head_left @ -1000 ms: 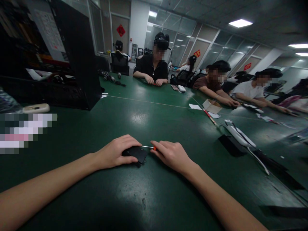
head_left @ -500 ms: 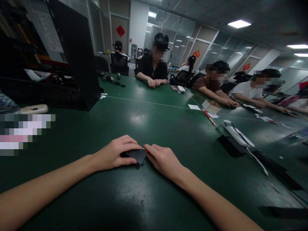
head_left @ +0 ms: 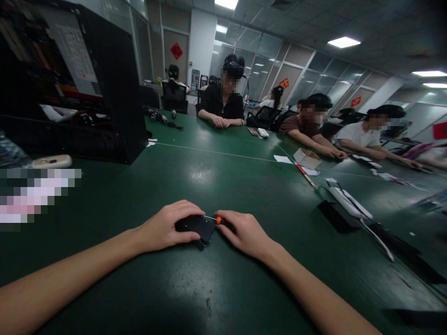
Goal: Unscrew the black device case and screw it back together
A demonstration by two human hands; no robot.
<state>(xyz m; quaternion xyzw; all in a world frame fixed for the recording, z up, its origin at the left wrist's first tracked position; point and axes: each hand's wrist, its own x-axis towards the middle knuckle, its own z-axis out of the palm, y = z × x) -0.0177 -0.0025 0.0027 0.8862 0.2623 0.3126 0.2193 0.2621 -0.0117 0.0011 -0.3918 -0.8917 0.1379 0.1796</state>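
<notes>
A small flat black device (head_left: 199,227) rests on the green table (head_left: 195,288), in the middle near me. My left hand (head_left: 176,224) grips it from the left, with the thumb on the near side and the fingers over the far side. My right hand (head_left: 244,231) holds a screwdriver (head_left: 219,220) with an orange-and-black handle. Its thin metal shaft points left, and the tip reaches the far edge of the device by my left fingertips. Whether the tip touches a screw cannot be made out.
An open black computer case (head_left: 115,88) stands at the left. On the right lie a white power strip (head_left: 351,202), a black box (head_left: 337,217) and a small cardboard box (head_left: 307,158). Several people sit across the table, one in black (head_left: 223,104).
My right hand has shifted slightly right from the device, and more of the screwdriver's shaft and orange handle shows. The camera view has tilted up a little.
</notes>
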